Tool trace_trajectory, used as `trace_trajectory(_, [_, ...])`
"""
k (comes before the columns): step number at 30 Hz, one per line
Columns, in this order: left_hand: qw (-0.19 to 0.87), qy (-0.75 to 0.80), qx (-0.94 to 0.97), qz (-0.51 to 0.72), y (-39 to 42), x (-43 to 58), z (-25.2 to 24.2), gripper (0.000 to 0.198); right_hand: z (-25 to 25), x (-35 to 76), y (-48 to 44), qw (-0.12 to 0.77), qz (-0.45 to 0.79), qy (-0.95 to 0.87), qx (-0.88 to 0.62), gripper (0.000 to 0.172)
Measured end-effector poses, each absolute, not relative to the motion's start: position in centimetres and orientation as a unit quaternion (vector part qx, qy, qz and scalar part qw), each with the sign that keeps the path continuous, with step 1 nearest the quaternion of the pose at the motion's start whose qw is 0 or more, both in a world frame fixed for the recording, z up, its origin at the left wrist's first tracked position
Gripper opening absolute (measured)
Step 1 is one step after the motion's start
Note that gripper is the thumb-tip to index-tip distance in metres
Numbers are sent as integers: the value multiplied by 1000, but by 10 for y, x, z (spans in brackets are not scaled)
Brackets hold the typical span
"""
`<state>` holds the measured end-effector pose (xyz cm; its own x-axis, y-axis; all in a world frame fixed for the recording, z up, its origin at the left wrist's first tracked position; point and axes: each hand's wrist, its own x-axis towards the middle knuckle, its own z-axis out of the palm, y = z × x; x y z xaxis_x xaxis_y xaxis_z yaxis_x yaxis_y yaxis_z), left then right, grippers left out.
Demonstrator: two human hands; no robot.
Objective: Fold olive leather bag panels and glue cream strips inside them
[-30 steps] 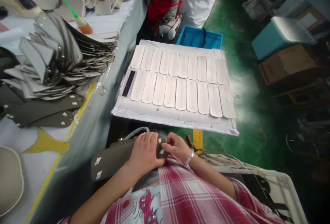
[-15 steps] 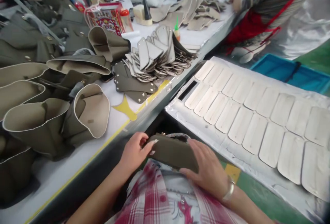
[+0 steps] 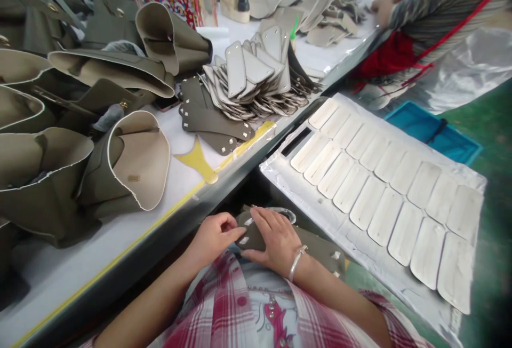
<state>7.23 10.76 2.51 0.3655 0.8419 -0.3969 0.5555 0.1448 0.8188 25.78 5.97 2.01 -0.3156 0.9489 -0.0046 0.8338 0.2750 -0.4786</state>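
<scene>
An olive leather strap piece (image 3: 320, 247) with small white tabs lies across my lap, below the table edge. My left hand (image 3: 212, 237) pinches its left end with fingers curled. Over the same end, my right hand (image 3: 274, 238), with a silver bracelet on the wrist, lies with fingers pressed on the leather. Most of that end is hidden under my hands.
A white board (image 3: 288, 180) with two rows of cream strips sits to my right. The table (image 3: 72, 262) carries olive bag shells (image 3: 132, 169), a fanned stack of leather pieces (image 3: 252, 84) and flat olive straps (image 3: 214, 124). A co-worker's sleeve (image 3: 428, 1) reaches over the far end. A blue bin (image 3: 436, 134) stands on the floor.
The view swung from the board back to the table. The olive piece was turned in my lap; my right hand went from holding its underside to resting on top of its left end.
</scene>
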Motion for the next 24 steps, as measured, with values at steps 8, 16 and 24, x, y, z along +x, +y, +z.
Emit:
trace_trajectory(8, [521, 546, 643, 127, 115, 75, 23, 26, 16, 254, 60, 136, 189, -784, -575, 83])
trace_trajectory(16, [510, 520, 674, 120, 119, 73, 17, 25, 15, 253, 59, 124, 192, -787, -573, 80])
trace_trajectory(24, [566, 474, 661, 135, 119, 68, 13, 23, 15, 253, 56, 124, 186, -789, -572, 85])
